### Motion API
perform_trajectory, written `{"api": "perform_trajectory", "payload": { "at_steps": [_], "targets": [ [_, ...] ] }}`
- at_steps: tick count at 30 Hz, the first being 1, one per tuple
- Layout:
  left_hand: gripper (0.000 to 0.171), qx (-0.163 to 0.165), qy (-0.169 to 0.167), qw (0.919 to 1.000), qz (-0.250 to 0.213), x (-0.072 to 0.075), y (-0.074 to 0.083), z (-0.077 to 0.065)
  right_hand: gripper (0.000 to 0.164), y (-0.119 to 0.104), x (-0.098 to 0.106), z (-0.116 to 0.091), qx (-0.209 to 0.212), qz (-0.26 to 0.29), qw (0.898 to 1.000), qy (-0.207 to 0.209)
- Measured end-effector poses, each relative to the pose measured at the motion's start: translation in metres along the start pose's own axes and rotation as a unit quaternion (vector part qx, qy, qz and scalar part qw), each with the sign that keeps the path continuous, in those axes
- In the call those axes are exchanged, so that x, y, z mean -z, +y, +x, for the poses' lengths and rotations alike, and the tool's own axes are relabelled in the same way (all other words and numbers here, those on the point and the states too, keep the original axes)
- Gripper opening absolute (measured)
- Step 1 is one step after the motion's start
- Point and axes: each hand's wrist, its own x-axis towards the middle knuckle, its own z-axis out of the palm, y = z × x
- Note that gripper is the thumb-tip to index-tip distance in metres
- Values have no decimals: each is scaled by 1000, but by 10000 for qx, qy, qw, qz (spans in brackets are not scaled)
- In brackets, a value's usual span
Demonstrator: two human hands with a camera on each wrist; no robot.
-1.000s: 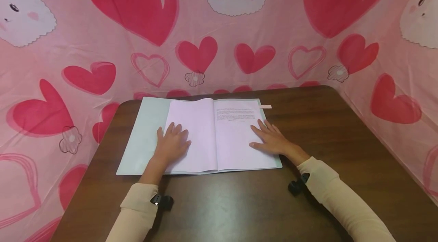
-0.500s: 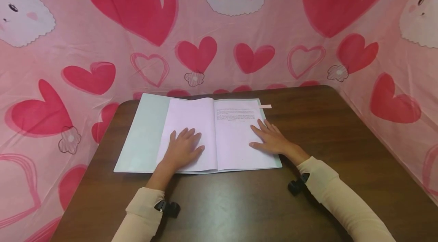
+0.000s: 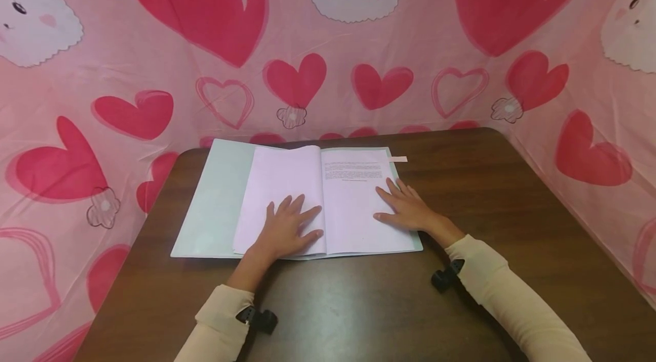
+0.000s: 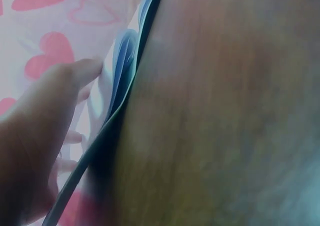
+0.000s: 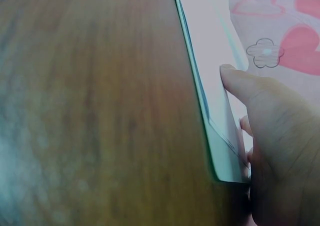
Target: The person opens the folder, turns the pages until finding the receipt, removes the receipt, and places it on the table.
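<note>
A pale green folder [image 3: 207, 219] lies spread on the table with white pages inside it. My left hand [image 3: 287, 228] rests on the left page [image 3: 287, 174], fingers spread, thumb and index tips close to the centre fold. On the right page [image 3: 351, 214], which carries a short block of print near its top, my right hand [image 3: 410, 208] lies with spread fingers at the outer edge. Seen low in the left wrist view, the pages [image 4: 125, 51] bulge up near the fold above the folder's cover. The right wrist view shows the thumb [image 5: 240, 81] on the page near the folder's corner.
A small pale tab [image 3: 398, 159] sticks out past the folder's top right edge. The dark wooden table [image 3: 512, 225] extends around the folder. Behind and beside it hangs a pink cloth [image 3: 410, 37] printed with hearts. Each wrist wears a small black camera [image 3: 263, 322].
My left hand has slid right across the left page, from its outer edge to near the fold. The folder's left cover has shifted slightly. My right hand stays in place.
</note>
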Motion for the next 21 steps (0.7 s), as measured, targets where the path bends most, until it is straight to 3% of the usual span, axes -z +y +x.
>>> {"api": "perform_trajectory", "payload": {
  "at_steps": [9,16,21],
  "targets": [
    [78,23,-398,9990,-200,-7,-1,-2,87,-1,-1,3,2,32,10000,21],
    [77,-30,-339,9992,-193,-11,-4,-2,84,1,1,6,69,113,9998,156],
    [76,-40,-314,9992,-245,-13,-4,-2,68,8,12,18,166,176,9982,549]
  ]
}}
